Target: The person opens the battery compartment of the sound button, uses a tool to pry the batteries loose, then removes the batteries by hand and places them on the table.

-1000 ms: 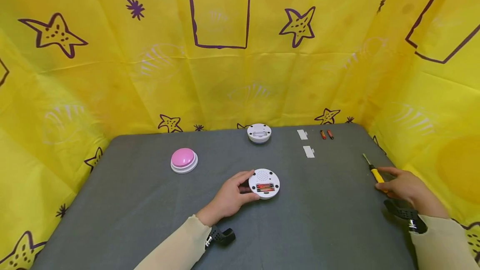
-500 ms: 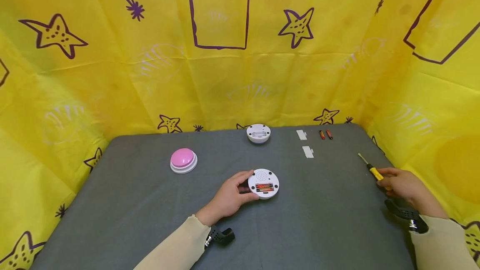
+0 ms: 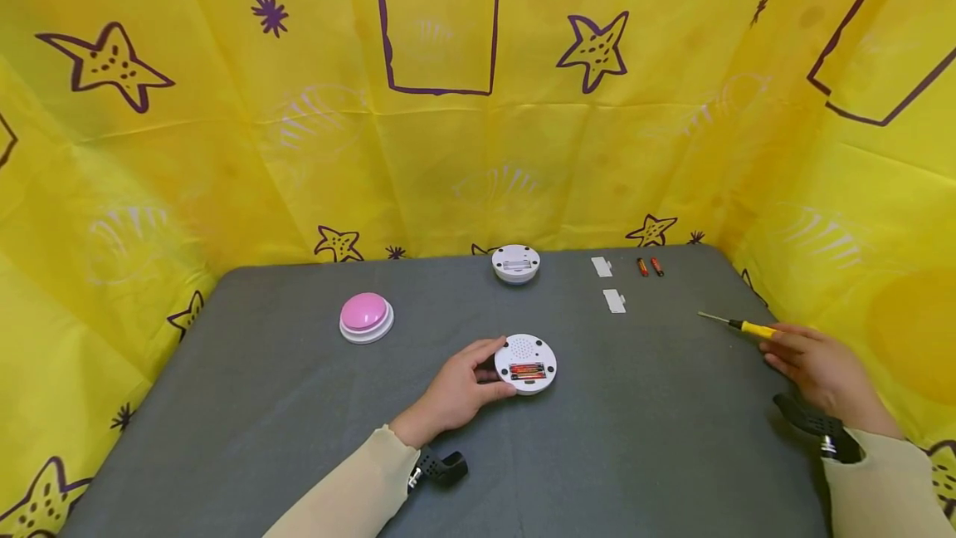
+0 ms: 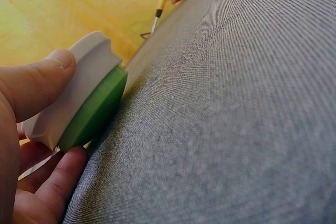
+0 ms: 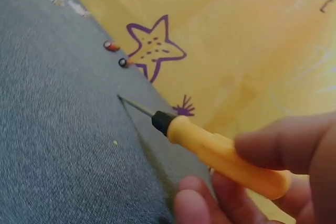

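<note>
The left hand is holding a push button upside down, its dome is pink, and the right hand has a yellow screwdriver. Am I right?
Almost: the dome of the push button is green, not pink, as the left wrist view shows. The left hand does hold it upside down, and the right hand has the yellow screwdriver.

Booth (image 3: 441,139) with yellow cloth walls (image 3: 844,181)

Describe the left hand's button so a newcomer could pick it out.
On the grey table, find the left hand, near its middle. It holds a white button, green dome down. Unlike the upturned button behind it, this one has red batteries showing.
</note>
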A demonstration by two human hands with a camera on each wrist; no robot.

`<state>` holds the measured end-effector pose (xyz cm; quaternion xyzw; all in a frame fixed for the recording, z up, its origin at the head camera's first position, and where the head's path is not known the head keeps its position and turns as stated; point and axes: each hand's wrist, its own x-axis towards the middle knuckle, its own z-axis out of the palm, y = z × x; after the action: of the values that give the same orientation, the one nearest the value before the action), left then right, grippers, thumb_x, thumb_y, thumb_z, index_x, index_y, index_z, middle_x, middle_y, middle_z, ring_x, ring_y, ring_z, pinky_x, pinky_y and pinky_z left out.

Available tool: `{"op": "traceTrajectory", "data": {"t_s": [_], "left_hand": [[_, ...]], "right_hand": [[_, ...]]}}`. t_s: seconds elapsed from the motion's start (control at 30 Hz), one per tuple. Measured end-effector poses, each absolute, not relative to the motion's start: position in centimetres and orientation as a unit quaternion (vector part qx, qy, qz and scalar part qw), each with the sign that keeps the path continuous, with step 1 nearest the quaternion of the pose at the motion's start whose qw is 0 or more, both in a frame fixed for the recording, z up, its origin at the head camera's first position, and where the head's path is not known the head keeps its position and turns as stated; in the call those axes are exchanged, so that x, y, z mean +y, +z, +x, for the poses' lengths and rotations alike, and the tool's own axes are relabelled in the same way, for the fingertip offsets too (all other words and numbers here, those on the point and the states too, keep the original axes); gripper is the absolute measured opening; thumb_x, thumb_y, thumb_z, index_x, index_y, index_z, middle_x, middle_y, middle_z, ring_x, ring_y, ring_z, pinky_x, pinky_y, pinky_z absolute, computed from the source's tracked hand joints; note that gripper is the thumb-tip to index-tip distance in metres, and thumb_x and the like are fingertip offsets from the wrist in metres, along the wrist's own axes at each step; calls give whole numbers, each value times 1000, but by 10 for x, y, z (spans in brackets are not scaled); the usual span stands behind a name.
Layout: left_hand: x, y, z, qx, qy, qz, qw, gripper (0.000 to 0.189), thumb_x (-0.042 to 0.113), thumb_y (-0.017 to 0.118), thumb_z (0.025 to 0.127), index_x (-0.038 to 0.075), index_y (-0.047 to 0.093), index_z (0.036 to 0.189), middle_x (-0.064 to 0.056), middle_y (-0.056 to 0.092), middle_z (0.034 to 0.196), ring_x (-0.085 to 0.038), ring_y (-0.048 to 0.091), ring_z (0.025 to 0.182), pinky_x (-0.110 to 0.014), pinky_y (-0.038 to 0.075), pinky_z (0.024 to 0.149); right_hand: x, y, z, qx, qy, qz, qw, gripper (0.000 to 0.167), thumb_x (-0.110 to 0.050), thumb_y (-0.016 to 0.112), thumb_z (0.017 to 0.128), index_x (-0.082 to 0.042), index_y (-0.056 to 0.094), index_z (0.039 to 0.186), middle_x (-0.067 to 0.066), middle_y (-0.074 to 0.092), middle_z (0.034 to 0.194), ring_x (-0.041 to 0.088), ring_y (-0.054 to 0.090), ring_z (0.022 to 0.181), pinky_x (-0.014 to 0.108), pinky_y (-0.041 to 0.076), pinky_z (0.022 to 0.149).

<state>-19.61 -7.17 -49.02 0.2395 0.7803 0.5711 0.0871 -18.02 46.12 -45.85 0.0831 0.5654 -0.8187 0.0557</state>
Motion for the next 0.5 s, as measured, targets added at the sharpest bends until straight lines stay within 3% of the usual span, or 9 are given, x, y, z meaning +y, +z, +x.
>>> {"op": "traceTrajectory", "data": {"t_s": [0.17,0.37,0.5], "left_hand": [[-71,-490,-196,777,573,244,86,76,16,81,85,-1,43,149,-9,49,143,-15,64,103,-29,53,89],[-72,-489,-196,779,570,246,84,77,17,81,85,-1,42,149,-9,49,143,-15,64,104,-28,52,89],[-72,-488,-196,781,568,246,83,77,17,81,85,0,43,149,-8,48,143,-15,63,104,-28,52,89]], "right_hand": [[466,-458,-180,390,-910,120,68,19,-6,49,105,-2,66,98,11,68,99,28,68,92,40,56,85],[469,-459,-179,252,-954,143,81,9,-9,47,106,-8,56,110,12,61,106,33,64,102,44,46,100],[469,-461,-179,205,-969,115,78,14,-10,46,106,-11,55,117,10,59,113,33,61,109,47,41,105]]}}
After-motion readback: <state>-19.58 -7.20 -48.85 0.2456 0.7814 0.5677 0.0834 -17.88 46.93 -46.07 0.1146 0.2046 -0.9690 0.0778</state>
